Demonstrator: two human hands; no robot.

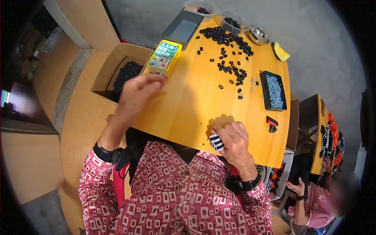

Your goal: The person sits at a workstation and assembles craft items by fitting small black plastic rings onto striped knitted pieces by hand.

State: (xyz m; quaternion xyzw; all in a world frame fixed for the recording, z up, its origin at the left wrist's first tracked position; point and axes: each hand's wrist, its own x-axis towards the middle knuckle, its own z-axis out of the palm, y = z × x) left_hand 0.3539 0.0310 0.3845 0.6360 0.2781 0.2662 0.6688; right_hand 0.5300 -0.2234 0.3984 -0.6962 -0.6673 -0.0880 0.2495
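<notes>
My right hand (234,141) rests at the table's near edge, its fingers curled round a small black-and-white striped piece (216,143) that looks knitted. Part of that piece is hidden by the fingers. Raised over the table's left edge, my left hand (139,92) has its fingers stretched toward the right, slightly blurred, and nothing shows in them. Just beyond it stands a yellow and green carton (165,58). Many small black ring-like parts (223,37) lie loose across the far half of the wooden table (176,113).
An open cardboard box (105,64) with black parts stands left. A grey tray (182,27), clear tubs, a metal bowl (258,35) and a yellow wedge (281,52) line the far edge. A black tray (276,90) of bluish bits and a red-black tool (271,123) lie right. A co-worker (317,199) sits lower right.
</notes>
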